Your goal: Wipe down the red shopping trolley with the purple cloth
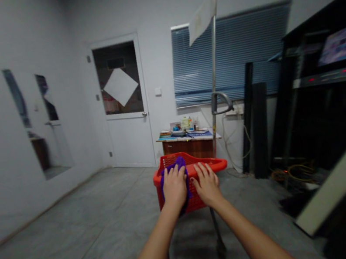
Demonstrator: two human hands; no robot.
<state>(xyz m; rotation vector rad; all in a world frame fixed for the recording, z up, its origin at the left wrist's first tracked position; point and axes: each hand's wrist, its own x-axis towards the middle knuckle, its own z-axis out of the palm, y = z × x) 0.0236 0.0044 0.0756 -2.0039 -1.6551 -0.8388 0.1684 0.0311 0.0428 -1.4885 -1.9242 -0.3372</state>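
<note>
Where the red cart (pixel 198 202) stands, grey floor (pixel 84 215) spreads.

**Red plastic basket (pixel 219 165):** one, open-topped, with lattice mesh walls and a solid rounded rim. Mounted upright on a dark metal cart frame (pixel 214 224), with small caster wheels (pixel 221 249) visible below.

**Purple cloth (pixel 180 162):** one, soft, of a coarse knit-like texture, bunched. Draped over the near rim towards the left, one part lying inside the basket and another hanging down the outer wall.

**Left hand (pixel 175 187):** bare, laid over the cloth, fingers spread.

**Right hand (pixel 207 184):** bare, on the near rim just beside the cloth, touching only the basket.
</note>
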